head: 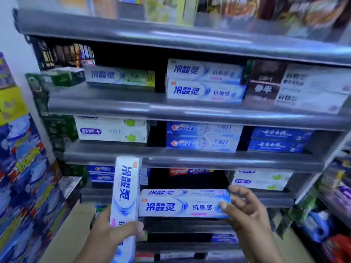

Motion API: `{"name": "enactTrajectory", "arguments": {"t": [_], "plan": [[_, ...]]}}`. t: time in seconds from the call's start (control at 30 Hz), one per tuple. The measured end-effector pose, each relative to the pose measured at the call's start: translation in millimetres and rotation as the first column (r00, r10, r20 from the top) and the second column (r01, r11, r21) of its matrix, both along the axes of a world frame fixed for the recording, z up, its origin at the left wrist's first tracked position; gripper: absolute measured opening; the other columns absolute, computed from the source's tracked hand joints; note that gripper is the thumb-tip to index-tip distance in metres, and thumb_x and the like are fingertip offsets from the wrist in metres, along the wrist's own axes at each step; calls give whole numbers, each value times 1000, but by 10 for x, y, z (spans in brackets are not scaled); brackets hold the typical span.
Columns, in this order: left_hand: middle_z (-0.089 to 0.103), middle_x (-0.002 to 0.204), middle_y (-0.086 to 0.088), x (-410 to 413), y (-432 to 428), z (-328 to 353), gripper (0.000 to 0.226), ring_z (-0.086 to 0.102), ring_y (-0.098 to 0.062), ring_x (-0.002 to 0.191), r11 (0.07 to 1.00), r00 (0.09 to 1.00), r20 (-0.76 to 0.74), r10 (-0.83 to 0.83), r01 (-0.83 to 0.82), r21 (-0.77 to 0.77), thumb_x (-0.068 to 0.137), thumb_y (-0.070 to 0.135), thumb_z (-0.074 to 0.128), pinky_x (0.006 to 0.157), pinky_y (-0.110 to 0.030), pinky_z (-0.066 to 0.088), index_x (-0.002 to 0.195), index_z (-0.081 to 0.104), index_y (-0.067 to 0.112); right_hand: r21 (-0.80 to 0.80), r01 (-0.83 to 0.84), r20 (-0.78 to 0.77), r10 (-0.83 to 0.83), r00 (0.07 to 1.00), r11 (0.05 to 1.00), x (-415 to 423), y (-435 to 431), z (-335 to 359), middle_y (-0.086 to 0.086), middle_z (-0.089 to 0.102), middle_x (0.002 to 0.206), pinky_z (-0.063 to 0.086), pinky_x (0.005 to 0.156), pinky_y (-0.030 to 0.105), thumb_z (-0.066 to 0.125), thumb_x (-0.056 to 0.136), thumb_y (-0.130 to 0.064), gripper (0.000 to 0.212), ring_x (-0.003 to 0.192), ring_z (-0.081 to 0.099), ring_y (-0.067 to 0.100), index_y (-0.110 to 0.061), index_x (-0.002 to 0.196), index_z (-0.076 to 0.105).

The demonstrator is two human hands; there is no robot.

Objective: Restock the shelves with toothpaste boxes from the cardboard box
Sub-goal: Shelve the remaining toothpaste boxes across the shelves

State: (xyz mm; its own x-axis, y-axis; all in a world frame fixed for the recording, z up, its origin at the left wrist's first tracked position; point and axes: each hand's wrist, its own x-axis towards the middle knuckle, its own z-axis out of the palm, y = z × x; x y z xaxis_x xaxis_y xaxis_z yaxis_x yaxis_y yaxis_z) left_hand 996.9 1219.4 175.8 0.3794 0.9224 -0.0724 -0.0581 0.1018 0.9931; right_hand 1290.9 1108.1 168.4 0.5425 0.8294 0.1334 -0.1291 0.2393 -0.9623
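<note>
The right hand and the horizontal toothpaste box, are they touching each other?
Touching. The head view shows the right hand with its thumb pressed on the front face of the horizontal toothpaste box at its right end.

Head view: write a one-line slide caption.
Facing stocked toothpaste shelves, the left hand holds one white-and-blue box upright while the right hand holds a matching box level.
</note>
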Motion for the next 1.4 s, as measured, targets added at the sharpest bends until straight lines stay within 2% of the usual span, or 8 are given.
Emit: {"name": "enactTrajectory", "arguments": {"t": [0.17,0.3,0.67,0.9,1.1,1.17,1.23,1.4], "plan": [[76,84,-27,107,32,530,62,75,-37,69,996,997,21,-81,80,49,47,-4,89,54,-28,58,105,72,12,77,85,49,-89,995,993,101,16,352,17,75,95,55,65,34,96,56,-22,58,80,71,27,-13,107,70],[78,89,-19,282,60,853,62,74,-44,77,991,990,132,-52,35,129,28,16,91,72,-43,59,88,83,25,204,147,133,-176,975,968,175,80,748,9,75,114,57,84,40,98,50,-53,74,99,74,30,-21,111,73],[78,93,-8,837,316,1685,56,75,-42,75,949,898,440,-28,-114,294,43,28,86,58,-39,59,98,79,38,490,168,338,-364,868,855,474,577,1867,-7,79,90,56,68,14,81,83,-18,32,81,75,7,-38,108,76],[73,94,-12,1110,518,1917,78,73,-36,71,957,887,454,-79,-61,285,45,21,85,62,-38,61,121,67,18,412,220,420,-399,815,884,711,978,2119,-32,73,85,49,70,3,85,80,-11,41,84,69,-10,-33,111,69],[75,97,-9,1259,675,2022,77,74,-35,77,951,876,462,-139,-12,309,46,22,84,65,-36,61,121,67,21,342,385,504,-513,695,857,810,1194,2236,-23,65,89,40,62,-2,86,78,-35,47,75,60,-14,-17,119,73],[75,92,-11,1306,724,2069,73,74,-34,77,950,884,447,-137,-10,312,45,21,84,63,-37,61,117,68,19,355,405,557,-539,632,842,820,1238,2312,-24,64,72,38,56,4,84,80,-39,18,66,57,-6,-26,87,73],[74,82,-15,1349,774,2104,60,73,-33,76,946,908,398,-127,-10,325,44,22,84,62,-41,61,103,74,18,356,423,606,-551,574,833,839,1297,2369,-17,61,60,36,51,17,81,83,-39,29,60,56,1,-26,67,61],[74,81,-16,1396,841,2096,36,71,-32,82,940,946,290,-146,41,340,45,24,84,80,-41,60,81,81,27,76,494,763,-370,530,866,865,1391,2416,1,68,83,49,69,35,74,87,-44,29,79,63,29,-17,95,67]]}}
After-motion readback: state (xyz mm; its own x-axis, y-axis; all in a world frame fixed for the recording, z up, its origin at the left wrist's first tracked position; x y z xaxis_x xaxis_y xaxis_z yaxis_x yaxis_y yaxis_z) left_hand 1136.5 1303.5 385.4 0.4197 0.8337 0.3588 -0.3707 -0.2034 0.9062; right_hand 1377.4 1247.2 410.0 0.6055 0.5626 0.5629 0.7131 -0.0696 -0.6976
